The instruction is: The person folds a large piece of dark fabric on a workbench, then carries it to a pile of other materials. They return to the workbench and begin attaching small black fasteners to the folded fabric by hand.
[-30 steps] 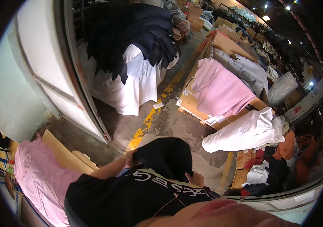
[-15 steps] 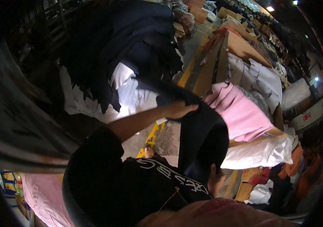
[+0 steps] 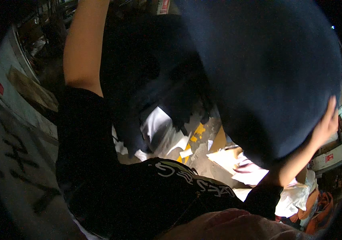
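Observation:
A large dark navy leather hide (image 3: 271,68) is spread high across the upper right, close in front of me. At its right edge my right hand (image 3: 326,126) is closed on the border, with fingers pointing up. My left arm reaches straight up past the upper edge of the picture, so the left hand is out of sight. Behind the raised hide, a heap of similar dark hides (image 3: 139,60) with ragged edges hangs over pale wrapping (image 3: 157,124).
Yellow floor marking (image 3: 199,130) runs between the heap and a pinkish-white sheet (image 3: 251,172) at right. Crumpled clear-white plastic (image 3: 293,200) and orange pieces (image 3: 319,212) lie at lower right. A large grey panel with dark marks (image 3: 23,168) stands close on the left.
Both arms have risen and spread apart. The dark hide, bunched and hanging before my body earlier, is now lifted high and opened out. My left hand has gone out of view.

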Demonstrator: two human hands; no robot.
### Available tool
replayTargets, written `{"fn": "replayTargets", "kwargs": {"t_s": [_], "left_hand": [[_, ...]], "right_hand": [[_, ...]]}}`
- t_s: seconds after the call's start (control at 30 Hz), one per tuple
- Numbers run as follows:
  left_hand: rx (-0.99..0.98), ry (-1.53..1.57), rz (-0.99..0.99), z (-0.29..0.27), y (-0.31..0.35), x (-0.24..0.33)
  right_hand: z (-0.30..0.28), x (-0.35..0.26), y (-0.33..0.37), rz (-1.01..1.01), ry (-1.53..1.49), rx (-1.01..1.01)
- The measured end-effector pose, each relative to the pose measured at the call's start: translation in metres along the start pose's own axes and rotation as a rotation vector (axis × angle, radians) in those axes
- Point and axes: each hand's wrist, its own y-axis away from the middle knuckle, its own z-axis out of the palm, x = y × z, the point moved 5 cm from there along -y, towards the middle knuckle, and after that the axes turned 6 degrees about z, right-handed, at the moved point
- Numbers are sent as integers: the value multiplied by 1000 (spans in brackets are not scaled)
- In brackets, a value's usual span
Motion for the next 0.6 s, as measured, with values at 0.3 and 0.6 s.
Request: {"fn": "replayTargets", "kwargs": {"t_s": [0.3,0.6], "left_hand": [[200,-791,-673,-346,144,-322],[130,-754,-399,-365,231,-275]], "right_hand": [[446,-40,125,-144,161,-715],[449,-26,210,-23,-130,-676]]}}
